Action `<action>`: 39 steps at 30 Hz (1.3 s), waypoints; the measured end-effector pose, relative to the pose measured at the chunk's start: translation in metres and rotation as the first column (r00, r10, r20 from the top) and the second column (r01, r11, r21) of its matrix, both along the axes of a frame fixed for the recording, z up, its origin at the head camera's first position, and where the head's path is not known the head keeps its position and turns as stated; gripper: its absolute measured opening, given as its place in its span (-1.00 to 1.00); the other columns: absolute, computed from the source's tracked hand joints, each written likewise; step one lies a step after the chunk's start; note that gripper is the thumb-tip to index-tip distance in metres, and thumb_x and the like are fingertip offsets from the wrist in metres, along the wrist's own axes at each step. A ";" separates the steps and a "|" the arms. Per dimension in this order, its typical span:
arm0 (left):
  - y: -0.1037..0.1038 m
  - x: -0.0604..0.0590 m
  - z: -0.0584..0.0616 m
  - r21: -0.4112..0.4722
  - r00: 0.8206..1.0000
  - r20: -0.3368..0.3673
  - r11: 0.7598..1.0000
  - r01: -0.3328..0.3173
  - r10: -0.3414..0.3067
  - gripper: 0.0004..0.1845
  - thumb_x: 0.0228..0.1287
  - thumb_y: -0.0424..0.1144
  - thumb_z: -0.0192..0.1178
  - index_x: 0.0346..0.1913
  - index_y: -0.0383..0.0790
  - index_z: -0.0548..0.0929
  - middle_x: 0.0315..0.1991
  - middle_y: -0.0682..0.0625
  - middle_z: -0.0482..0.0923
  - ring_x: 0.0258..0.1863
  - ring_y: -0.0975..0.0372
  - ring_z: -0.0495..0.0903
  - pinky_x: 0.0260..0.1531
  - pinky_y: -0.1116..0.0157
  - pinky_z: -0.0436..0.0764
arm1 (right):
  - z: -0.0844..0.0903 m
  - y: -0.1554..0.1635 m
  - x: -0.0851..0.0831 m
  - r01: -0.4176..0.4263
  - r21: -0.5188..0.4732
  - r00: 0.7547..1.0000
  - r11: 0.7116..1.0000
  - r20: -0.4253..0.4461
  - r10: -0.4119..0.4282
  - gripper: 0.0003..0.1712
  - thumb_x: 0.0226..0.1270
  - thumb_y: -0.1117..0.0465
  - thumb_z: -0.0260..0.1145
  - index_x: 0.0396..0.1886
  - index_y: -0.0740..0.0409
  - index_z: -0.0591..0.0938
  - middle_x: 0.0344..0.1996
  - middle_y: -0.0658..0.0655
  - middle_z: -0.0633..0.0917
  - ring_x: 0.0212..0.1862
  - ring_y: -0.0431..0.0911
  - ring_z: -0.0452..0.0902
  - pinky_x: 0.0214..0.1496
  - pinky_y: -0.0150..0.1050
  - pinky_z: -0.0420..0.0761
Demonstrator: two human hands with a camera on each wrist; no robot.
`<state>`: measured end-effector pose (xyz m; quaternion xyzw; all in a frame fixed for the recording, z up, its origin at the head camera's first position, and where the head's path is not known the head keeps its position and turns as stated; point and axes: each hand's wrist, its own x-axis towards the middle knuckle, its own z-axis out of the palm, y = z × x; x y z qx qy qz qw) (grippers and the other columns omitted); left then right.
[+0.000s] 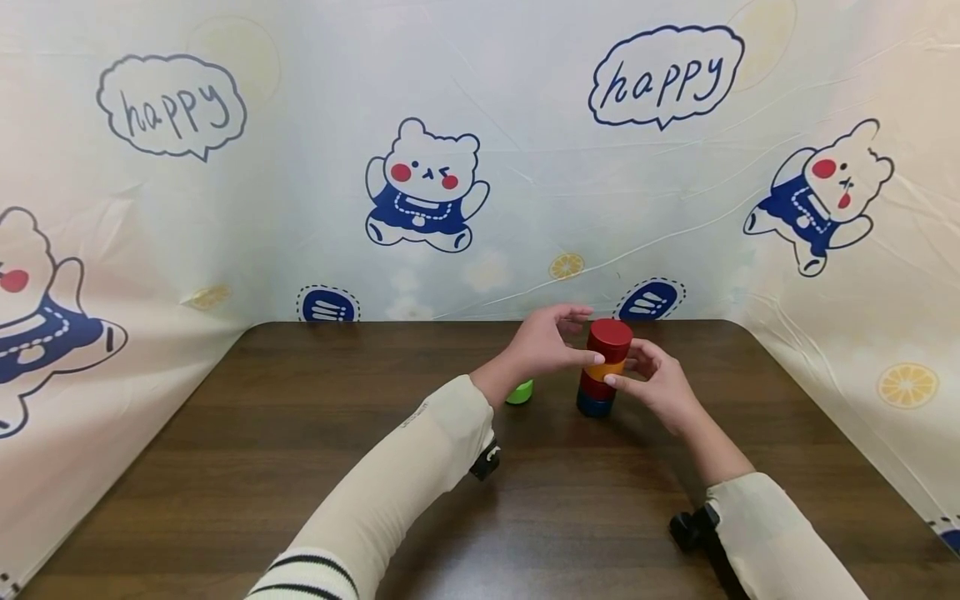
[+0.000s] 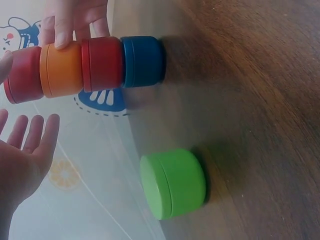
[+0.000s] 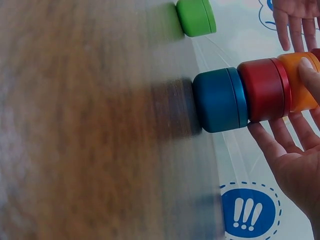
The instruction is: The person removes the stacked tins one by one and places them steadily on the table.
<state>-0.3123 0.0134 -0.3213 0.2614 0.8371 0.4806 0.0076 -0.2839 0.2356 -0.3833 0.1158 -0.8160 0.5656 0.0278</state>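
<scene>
Several small round lidded tins stand stacked in one column, slightly tilted. From the bottom up come a blue tin (image 3: 217, 100), a lower red tin (image 3: 262, 90), an orange tin (image 2: 62, 69) and a top red tin (image 1: 610, 340). My right hand (image 1: 663, 390) holds the column at the orange tin, thumb on its near side and fingers behind. At the top red tin, my left hand (image 1: 542, 340) has its thumb close against the side. Its other fingers are straight and spread, apart from the stack in the left wrist view.
A green lidded tin (image 2: 175, 182) stands alone on the brown wooden table (image 1: 337, 467), left of the stack and partly behind my left wrist in the head view. A printed cloth (image 1: 525, 167) with bears hangs along the table's back and sides.
</scene>
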 end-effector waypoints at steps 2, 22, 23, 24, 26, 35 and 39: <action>0.002 0.000 0.001 0.001 1.000 0.001 1.000 -0.003 0.003 -0.30 0.00 -0.09 0.52 0.26 -0.04 0.53 0.18 0.04 0.55 0.11 0.17 0.55 -0.09 0.25 0.64 | 0.000 0.000 0.000 0.000 0.003 1.000 1.000 0.001 0.000 -0.27 0.24 0.14 0.44 0.36 0.14 0.36 0.24 0.26 0.51 0.23 0.15 0.42 0.20 -0.07 0.52; 0.014 -0.004 -0.003 0.052 1.000 -0.006 0.999 0.004 -0.004 -0.36 0.03 -0.16 0.51 0.23 -0.14 0.56 0.10 -0.01 0.61 0.04 0.11 0.58 -0.19 0.41 0.62 | 0.000 0.002 0.000 -0.007 -0.004 1.000 1.000 -0.006 0.007 -0.27 0.23 0.16 0.44 0.36 0.14 0.36 0.25 0.25 0.50 0.22 0.14 0.42 0.08 -0.34 0.56; 0.015 -0.003 -0.003 0.057 1.000 -0.006 0.998 0.007 -0.006 -0.36 0.03 -0.16 0.51 0.23 -0.15 0.56 0.10 -0.01 0.61 0.04 0.10 0.58 -0.20 0.42 0.62 | 0.000 0.002 0.000 -0.008 -0.005 1.000 1.000 -0.008 0.008 -0.27 0.24 0.16 0.44 0.36 0.14 0.36 0.24 0.25 0.50 0.22 0.14 0.42 0.07 -0.36 0.56; 0.015 -0.003 -0.003 0.060 1.000 -0.006 0.998 0.007 -0.007 -0.36 0.03 -0.16 0.51 0.23 -0.16 0.57 0.09 -0.01 0.61 0.03 0.09 0.59 -0.21 0.42 0.62 | 0.000 0.002 0.000 -0.008 -0.006 1.000 1.000 -0.009 0.008 -0.27 0.24 0.17 0.44 0.36 0.15 0.36 0.24 0.25 0.50 0.22 0.14 0.42 0.07 -0.37 0.55; 0.016 -0.003 -0.003 0.060 1.000 -0.009 0.998 0.008 -0.007 -0.36 0.03 -0.17 0.51 0.23 -0.17 0.57 0.09 -0.02 0.61 0.02 0.10 0.59 -0.22 0.43 0.62 | 0.000 0.002 0.000 -0.009 -0.007 1.000 1.000 -0.009 0.009 -0.27 0.24 0.17 0.44 0.36 0.15 0.36 0.24 0.26 0.50 0.22 0.14 0.41 0.06 -0.38 0.55; 0.018 0.001 -0.003 0.050 1.000 -0.012 0.999 -0.010 0.011 -0.46 0.06 -0.20 0.49 0.15 -0.14 0.63 0.04 0.03 0.63 -0.10 0.24 0.61 -0.22 0.43 0.62 | 0.000 0.001 0.001 -0.012 -0.012 1.000 1.000 -0.007 0.012 -0.28 0.23 0.17 0.44 0.35 0.15 0.37 0.23 0.26 0.50 0.22 0.15 0.41 0.08 -0.36 0.56; 0.018 0.002 -0.003 0.046 1.000 -0.006 0.999 -0.026 0.026 -0.47 0.06 -0.21 0.49 0.15 -0.13 0.64 0.04 0.04 0.63 -0.10 0.23 0.61 -0.23 0.43 0.63 | -0.001 0.001 0.000 -0.017 -0.014 1.000 1.000 -0.009 0.016 -0.27 0.22 0.17 0.45 0.35 0.15 0.37 0.24 0.26 0.50 0.22 0.15 0.42 0.08 -0.35 0.56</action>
